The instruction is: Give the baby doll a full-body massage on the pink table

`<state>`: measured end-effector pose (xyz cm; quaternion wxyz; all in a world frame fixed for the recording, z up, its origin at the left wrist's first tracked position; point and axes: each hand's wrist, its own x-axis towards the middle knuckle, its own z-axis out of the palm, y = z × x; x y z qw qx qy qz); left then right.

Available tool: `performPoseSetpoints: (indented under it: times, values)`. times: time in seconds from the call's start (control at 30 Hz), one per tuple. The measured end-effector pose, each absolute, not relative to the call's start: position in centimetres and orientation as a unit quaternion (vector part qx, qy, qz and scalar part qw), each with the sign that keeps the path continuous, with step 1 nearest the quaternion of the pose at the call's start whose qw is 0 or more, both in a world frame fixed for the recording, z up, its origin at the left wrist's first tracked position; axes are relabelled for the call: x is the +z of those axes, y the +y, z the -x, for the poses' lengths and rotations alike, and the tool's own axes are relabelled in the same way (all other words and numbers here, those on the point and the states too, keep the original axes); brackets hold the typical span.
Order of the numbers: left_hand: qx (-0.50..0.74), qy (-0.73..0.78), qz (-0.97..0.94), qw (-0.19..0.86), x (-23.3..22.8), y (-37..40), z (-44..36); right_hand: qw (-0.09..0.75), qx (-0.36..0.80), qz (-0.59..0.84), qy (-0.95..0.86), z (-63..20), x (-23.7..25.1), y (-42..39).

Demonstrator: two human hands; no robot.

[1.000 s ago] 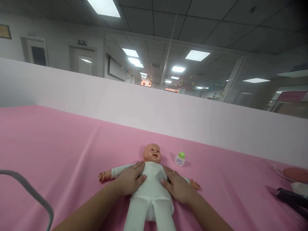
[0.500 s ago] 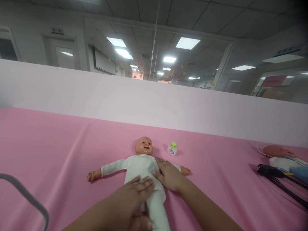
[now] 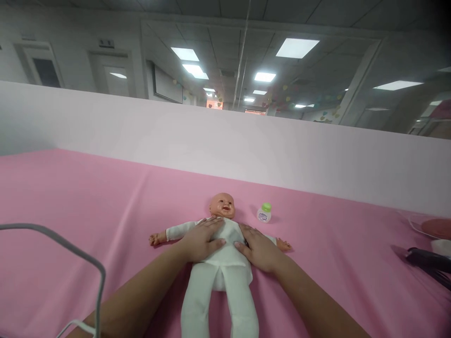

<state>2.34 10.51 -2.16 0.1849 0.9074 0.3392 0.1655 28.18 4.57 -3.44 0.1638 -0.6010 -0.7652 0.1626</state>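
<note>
A baby doll [image 3: 221,277] in white top and trousers lies on its back with its arms spread, head away from me. My left hand [image 3: 203,240] rests flat on the left side of its chest, fingers stretched toward the shoulder. On the other side of the chest lies my right hand [image 3: 259,248], also flat with the thumb apart. A strip of white cloth shows between my two thumbs. Just beyond the doll's arm on the right stands a small clear bottle [image 3: 264,214] with a green cap.
A pink sheet [image 3: 334,244] covers the surface, with a low white wall [image 3: 225,145] along its back. At the right edge lie a black-handled object [image 3: 424,257] and part of another doll [image 3: 437,228]. A grey cable [image 3: 70,246] curves in at the lower left.
My left hand has moved up from the doll's lower belly to its chest, uncovering the legs. My right hand stays on the chest. The view has shifted slightly right to left.
</note>
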Motion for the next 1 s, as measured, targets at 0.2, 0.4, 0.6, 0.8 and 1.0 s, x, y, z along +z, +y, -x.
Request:
performPoseSetpoints:
  times: [0.2,0.4,0.6,0.8,1.0]
  values:
    - [0.159,0.401,-0.884,0.181,-2.9,11.0,-0.6,0.163,0.179,0.597,-0.765,-28.8,-1.5,3.3]
    - [0.156,0.431,-0.873,0.168,-3.7,11.5,-0.2,0.170,0.145,0.585,-0.780,-28.3,0.1,1.6]
    - [0.151,0.434,-0.870,0.177,-3.8,11.4,-0.5,0.175,0.230,0.394,-0.873,-25.6,1.6,-1.8]
    - [0.157,0.422,-0.877,0.167,-4.1,11.6,-0.7,0.141,0.264,0.337,-0.893,-23.0,1.6,-2.3]
    - [0.159,0.411,-0.885,0.150,-4.2,11.7,-0.8,0.132,0.178,0.463,-0.858,-23.2,-0.7,2.1]
